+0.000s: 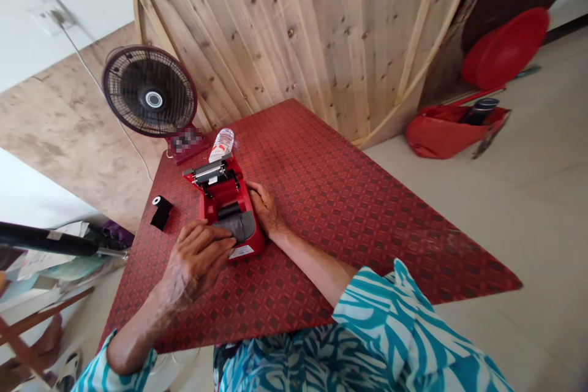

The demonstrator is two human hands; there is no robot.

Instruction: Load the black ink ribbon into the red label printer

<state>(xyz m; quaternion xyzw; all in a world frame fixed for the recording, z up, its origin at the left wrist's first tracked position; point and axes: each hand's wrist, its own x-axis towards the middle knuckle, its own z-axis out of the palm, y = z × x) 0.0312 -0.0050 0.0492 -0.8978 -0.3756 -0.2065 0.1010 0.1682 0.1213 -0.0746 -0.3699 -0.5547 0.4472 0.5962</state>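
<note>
A small red machine with an open lid and a grey front panel lies on the red patterned table. My left hand rests at its near left corner, fingers curled, fingertips pressing on the grey panel. My right hand holds the machine's right side, fingers bent against its edge. A black roll-like part lies on the table just left of the machine, apart from both hands.
A clear plastic bottle lies behind the machine. A table fan stands at the table's far left corner. A round wooden board leans behind. Red basin and red bag sit on the floor at right.
</note>
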